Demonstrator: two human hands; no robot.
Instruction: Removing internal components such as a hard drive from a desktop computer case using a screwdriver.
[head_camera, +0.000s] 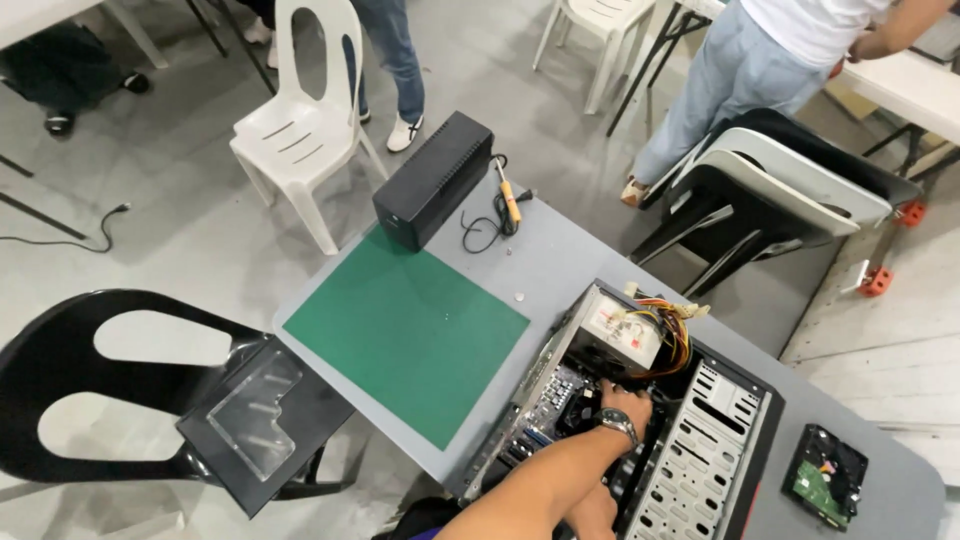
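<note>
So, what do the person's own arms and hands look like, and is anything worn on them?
Both forearms are bare, with no sleeves reaching them and no gloves. One hand has a silver metal wristwatch with a link band around the wrist. The other hand shows only partly at the bottom edge, and nothing worn on it can be seen. The view does not settle which hand is the left one.

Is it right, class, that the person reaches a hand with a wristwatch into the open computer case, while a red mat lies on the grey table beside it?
Not quite: the mat is green, not red, as the head view shows. The rest holds: the hand with the wristwatch reaches into the open computer case, and the mat lies on the grey table beside it.
</note>
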